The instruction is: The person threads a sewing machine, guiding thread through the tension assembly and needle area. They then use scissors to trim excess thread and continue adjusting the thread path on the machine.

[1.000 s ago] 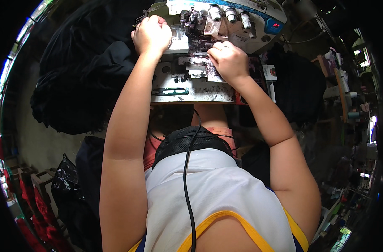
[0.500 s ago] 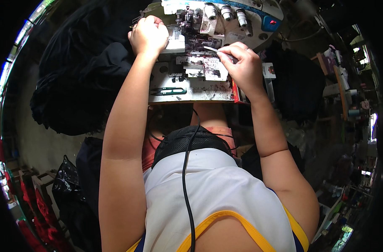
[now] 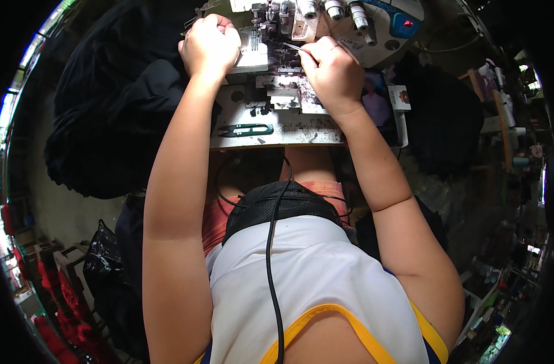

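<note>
In front of me stands a sewing machine (image 3: pixel 374 53) with white tension dials (image 3: pixel 334 8) and its dark looper parts exposed. My right hand (image 3: pixel 336 76) pinches slim metal tweezers (image 3: pixel 293 47), whose tips point left into the machine's opening below the needle area. At the machine's left side, my left hand (image 3: pixel 210 50) is closed with its fingers curled beside the white work plate (image 3: pixel 251 59); what it grips, if anything, is hidden. Green-handled thread snips (image 3: pixel 246 130) lie on the table's front edge, touched by neither hand.
Black fabric (image 3: pixel 119 115) is heaped at the left, and another dark bundle (image 3: pixel 444 115) sits at the right. A small white box (image 3: pixel 399 97) stands beyond my right wrist. A black cable (image 3: pixel 270 255) runs down over my shirt.
My right hand has moved left and farther away, bringing the tweezers deeper among the machine parts. My left hand stays closed in nearly the same place. The view has shifted slightly.
</note>
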### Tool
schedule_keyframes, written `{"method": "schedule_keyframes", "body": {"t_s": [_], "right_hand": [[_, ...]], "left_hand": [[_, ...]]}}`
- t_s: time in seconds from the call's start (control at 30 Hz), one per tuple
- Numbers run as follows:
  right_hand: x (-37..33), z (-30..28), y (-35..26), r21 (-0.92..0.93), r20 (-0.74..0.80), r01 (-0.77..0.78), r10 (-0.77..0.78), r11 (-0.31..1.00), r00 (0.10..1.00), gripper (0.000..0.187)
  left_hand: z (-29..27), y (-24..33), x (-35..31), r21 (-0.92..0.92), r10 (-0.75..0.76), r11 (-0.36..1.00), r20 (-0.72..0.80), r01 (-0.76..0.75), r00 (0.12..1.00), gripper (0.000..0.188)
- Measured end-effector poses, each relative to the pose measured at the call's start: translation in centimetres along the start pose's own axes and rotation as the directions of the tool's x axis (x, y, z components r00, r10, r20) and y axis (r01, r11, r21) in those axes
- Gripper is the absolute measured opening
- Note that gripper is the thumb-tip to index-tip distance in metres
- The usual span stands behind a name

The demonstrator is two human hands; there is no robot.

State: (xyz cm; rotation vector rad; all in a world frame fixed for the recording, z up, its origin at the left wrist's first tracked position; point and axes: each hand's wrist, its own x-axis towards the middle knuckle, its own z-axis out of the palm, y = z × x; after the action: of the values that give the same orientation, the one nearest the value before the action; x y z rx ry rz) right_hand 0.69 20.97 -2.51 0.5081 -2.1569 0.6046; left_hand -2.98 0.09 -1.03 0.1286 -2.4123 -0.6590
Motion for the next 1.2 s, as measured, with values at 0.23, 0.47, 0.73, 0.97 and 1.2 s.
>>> {"method": "schedule_keyframes", "body": {"t_s": [0.23,0.47,0.73,0.97,1.2], "right_hand": [[-0.1,0.0,-1.0,-0.033,-0.017,-0.036,0.036,0.999,0.999,0.002],[-0.2,0.5,-0.8,-0.040,-0.013,-0.060,0.059,0.997,0.998,0.003],[-0.1,0.4,-0.9,-0.064,0.007,-0.057,0.058,0.996,0.998,0.005],[0.0,0.4,-0.9,-0.068,0.012,-0.074,0.075,0.995,0.997,0.005],[0.2,0.4,-1.3,-0.043,0.017,-0.110,0.111,0.993,0.994,0.006]], "left_hand": [[0.0,0.0,0.1,-0.001,0.010,1.000,-0.013,-0.010,1.000,0.016],[-0.2,0.2,0.2,0.003,0.014,1.000,-0.004,-0.014,1.000,0.017],[-0.1,0.2,0.1,0.016,0.022,1.000,-0.017,-0.022,1.000,0.017],[-0.1,0.2,0.1,0.033,0.022,0.999,-0.008,-0.022,1.000,0.019],[-0.2,0.3,0.0,0.007,0.003,1.000,0.001,-0.003,1.000,0.018]]}}
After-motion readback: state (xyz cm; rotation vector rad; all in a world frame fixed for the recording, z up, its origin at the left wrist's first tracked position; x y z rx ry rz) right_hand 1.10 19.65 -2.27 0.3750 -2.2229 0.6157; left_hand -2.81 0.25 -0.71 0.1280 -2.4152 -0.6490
